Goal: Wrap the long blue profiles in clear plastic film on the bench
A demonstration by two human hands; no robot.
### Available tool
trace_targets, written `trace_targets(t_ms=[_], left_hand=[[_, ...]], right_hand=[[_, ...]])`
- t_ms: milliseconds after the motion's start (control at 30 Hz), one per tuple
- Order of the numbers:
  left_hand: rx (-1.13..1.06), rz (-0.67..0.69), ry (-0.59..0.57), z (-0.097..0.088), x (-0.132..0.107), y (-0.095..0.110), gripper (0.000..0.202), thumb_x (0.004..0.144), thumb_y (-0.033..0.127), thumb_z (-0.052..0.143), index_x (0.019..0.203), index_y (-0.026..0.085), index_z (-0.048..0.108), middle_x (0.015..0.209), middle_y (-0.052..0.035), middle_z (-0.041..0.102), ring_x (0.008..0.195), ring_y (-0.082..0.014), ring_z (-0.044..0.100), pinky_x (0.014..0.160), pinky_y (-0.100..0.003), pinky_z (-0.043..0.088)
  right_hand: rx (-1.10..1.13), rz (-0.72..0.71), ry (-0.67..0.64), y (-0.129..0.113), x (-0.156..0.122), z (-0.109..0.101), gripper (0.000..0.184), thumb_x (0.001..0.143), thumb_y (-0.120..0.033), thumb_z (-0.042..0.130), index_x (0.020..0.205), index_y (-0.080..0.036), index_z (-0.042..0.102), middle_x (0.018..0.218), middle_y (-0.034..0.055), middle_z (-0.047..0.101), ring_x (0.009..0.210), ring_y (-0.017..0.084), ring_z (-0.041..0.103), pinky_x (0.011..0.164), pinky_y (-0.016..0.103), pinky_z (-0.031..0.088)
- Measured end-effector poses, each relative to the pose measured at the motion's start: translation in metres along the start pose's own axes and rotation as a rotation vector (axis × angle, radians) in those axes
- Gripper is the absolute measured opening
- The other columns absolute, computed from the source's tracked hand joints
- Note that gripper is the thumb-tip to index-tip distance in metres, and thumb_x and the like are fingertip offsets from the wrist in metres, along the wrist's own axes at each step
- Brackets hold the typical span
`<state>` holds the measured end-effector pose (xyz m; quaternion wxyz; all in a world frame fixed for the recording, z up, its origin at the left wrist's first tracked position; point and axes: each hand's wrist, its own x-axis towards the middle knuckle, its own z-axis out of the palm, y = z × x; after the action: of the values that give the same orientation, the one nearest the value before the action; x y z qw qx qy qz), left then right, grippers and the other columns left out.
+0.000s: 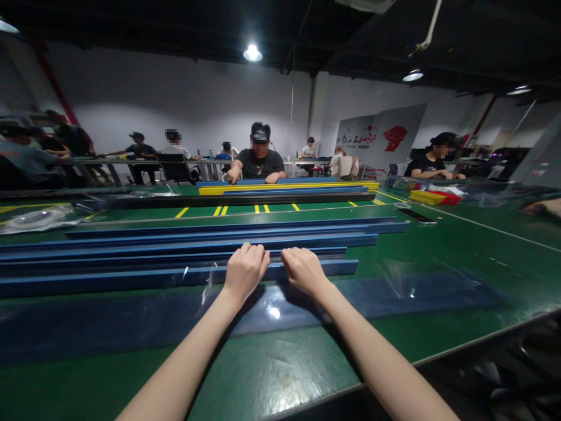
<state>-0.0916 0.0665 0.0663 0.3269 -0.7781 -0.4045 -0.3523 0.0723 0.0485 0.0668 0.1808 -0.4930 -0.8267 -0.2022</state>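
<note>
Several long blue rails lie side by side across the green table. My left hand and my right hand sit close together on the nearest blue rail, fingers curled over its far edge and closed on it. A long dark blue strip under clear plastic film lies flat on the table just in front of that rail, beneath my wrists. My fingertips are hidden behind my knuckles.
Across the table a person sits with hands on a stack of yellow and blue rails. A phone and yellow and red trays lie at the right. Plastic wrap sits far left. The table edge runs near right.
</note>
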Motion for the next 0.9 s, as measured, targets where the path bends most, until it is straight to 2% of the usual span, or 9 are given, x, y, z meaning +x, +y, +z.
trace_targets(t_ms=[133,233,367,533,633,767,900], left_hand=[[-0.101,0.108,0.025,0.004,-0.003,0.004,0.017,0.083,0.018,0.042,0.085,0.015,0.058,0.092,-0.0105,0.060,0.095,-0.0225,0.052,0.079,-0.034,0.042],[-0.152,0.191,0.013,0.009,-0.006,0.005,0.021,0.081,0.015,0.043,0.096,0.014,0.058,0.109,-0.0130,0.056,0.109,-0.0241,0.046,0.090,-0.037,0.040],[-0.214,0.209,-0.036,0.013,-0.010,0.005,0.027,0.080,0.013,0.044,0.102,0.014,0.058,0.116,-0.0140,0.053,0.116,-0.0247,0.042,0.095,-0.039,0.040],[-0.216,0.233,-0.047,0.015,-0.011,0.006,0.029,0.080,0.016,0.045,0.105,0.013,0.059,0.117,-0.0143,0.054,0.115,-0.0249,0.043,0.096,-0.039,0.040],[-0.218,0.261,-0.083,0.014,-0.011,0.006,0.032,0.082,0.024,0.046,0.111,0.012,0.056,0.120,-0.0142,0.053,0.117,-0.0251,0.043,0.098,-0.040,0.038],[-0.231,0.301,-0.179,0.015,-0.011,0.005,0.048,0.081,0.040,0.049,0.121,0.014,0.049,0.128,-0.0136,0.047,0.121,-0.0264,0.038,0.099,-0.041,0.035],[-0.195,0.303,-0.249,0.016,-0.011,0.003,0.056,0.079,0.043,0.052,0.126,0.016,0.044,0.132,-0.0117,0.044,0.125,-0.0259,0.034,0.101,-0.040,0.031]], right_hand=[[-0.075,0.061,0.060,0.015,0.000,0.000,0.027,0.089,-0.018,0.029,0.081,-0.016,0.054,0.077,0.0078,0.058,0.076,0.019,0.047,0.068,0.031,0.026],[-0.110,0.100,0.077,0.025,-0.001,0.000,0.026,0.088,-0.016,0.030,0.082,-0.016,0.055,0.081,0.0090,0.057,0.082,0.021,0.045,0.075,0.032,0.026],[-0.116,0.163,0.118,0.032,-0.002,0.000,0.025,0.087,-0.017,0.032,0.083,-0.016,0.056,0.086,0.0094,0.055,0.088,0.022,0.042,0.086,0.035,0.025],[-0.102,0.249,0.222,0.038,-0.003,0.003,0.027,0.087,-0.018,0.030,0.081,-0.016,0.055,0.086,0.0099,0.055,0.092,0.023,0.042,0.091,0.035,0.028],[-0.084,0.288,0.263,0.044,-0.004,0.006,0.029,0.087,-0.017,0.026,0.082,-0.016,0.055,0.089,0.0110,0.055,0.096,0.023,0.043,0.097,0.037,0.026],[-0.024,0.381,0.323,0.057,-0.007,0.008,0.031,0.087,-0.015,0.024,0.084,-0.015,0.055,0.090,0.0124,0.056,0.106,0.023,0.041,0.104,0.042,0.020],[-0.008,0.485,0.438,0.070,-0.011,0.011,0.030,0.086,-0.015,0.025,0.086,-0.014,0.055,0.092,0.0137,0.056,0.111,0.024,0.039,0.103,0.048,0.019]])
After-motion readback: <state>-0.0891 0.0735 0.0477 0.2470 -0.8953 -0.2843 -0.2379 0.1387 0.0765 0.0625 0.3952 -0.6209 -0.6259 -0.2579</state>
